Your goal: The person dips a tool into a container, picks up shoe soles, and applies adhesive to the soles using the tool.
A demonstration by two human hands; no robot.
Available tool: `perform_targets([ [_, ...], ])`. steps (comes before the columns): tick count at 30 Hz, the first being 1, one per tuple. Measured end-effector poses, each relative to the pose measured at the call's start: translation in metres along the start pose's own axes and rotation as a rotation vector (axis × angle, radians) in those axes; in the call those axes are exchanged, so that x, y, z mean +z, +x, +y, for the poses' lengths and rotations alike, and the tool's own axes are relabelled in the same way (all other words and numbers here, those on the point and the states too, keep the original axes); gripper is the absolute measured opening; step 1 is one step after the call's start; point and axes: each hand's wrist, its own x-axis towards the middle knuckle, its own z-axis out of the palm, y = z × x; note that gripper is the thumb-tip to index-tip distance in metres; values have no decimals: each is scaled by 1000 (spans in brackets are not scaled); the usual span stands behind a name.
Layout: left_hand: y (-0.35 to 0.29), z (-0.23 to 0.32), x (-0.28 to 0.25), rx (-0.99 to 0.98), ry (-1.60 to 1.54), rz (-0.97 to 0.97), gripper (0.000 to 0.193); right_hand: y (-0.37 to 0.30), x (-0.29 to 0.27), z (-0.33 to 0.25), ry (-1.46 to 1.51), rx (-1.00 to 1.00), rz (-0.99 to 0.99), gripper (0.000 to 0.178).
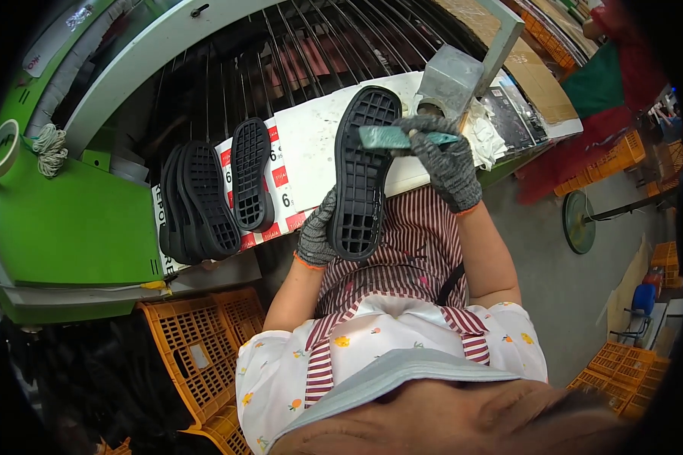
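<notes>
— Where's the sole being worked?
— Close to the striped apron [417,235]: a black sole [360,178], gridded face up, its far end over the white board [311,155].
— And the fingers?
— The gloved left hand [317,235] grips the near left edge; some of its fingers are hidden behind the sole, so I can't tell how they close underneath. The gloved right hand [448,163] has its fingers curled tight around a flat teal block [383,138], perhaps a brush, lying across the sole's upper part. Whether it touches, I can't tell.
— So which step is this?
— Wiping or coating the sole's face, I'd judge.
— What does the next move call for?
— A firm left grip and a level stroke along the rim, I'd say.
— What's around it?
— A single sole [250,163] and a row of soles [205,197] to the left; a metal container [451,72] beyond the right hand; the barred rack [311,45] farthest.
</notes>
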Motion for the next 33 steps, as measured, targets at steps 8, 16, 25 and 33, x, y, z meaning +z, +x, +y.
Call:
perform_targets([
  [8,0,-3,8,4,33,-52,45,-3,3,11,-170,-42,59,20],
  [16,3,-1,7,0,-64,61,40,9,-33,4,-146,-36,259,17],
  [25,9,-5,-10,58,60,66,57,30,-103,49,-816,-5,302,16],
  [33,8,-3,-10,71,85,58,58,33,-113,43,-937,-24,246,17],
])
